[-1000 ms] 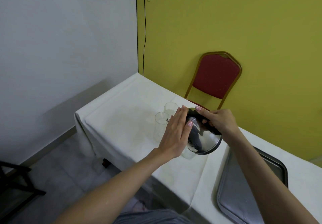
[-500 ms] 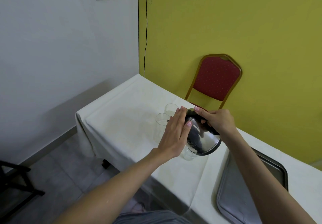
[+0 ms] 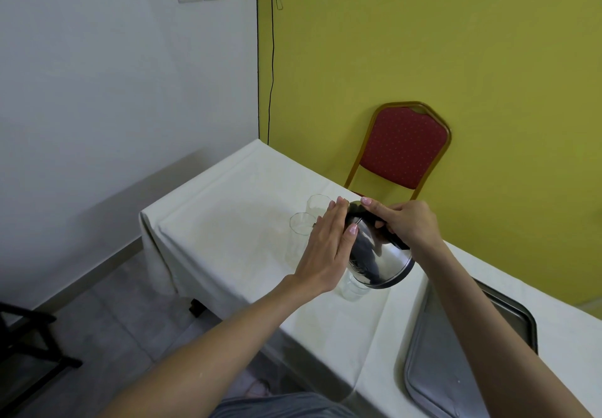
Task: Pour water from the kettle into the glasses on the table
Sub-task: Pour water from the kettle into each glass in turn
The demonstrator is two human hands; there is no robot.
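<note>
Right hand: gripping the steel kettle by its black handle, tipping it forward over the table.
Left hand: lying flat and open against the kettle's side.
Glasses: two standing beyond the spout, one sitting beneath the kettle.

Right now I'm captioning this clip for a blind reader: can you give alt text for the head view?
A right hand tips a steel kettle by its black handle while the flat left hand rests against its side, above clear glasses on a white-clothed table. A metal tray lies nearby, and a red chair stands against the yellow wall.
</note>
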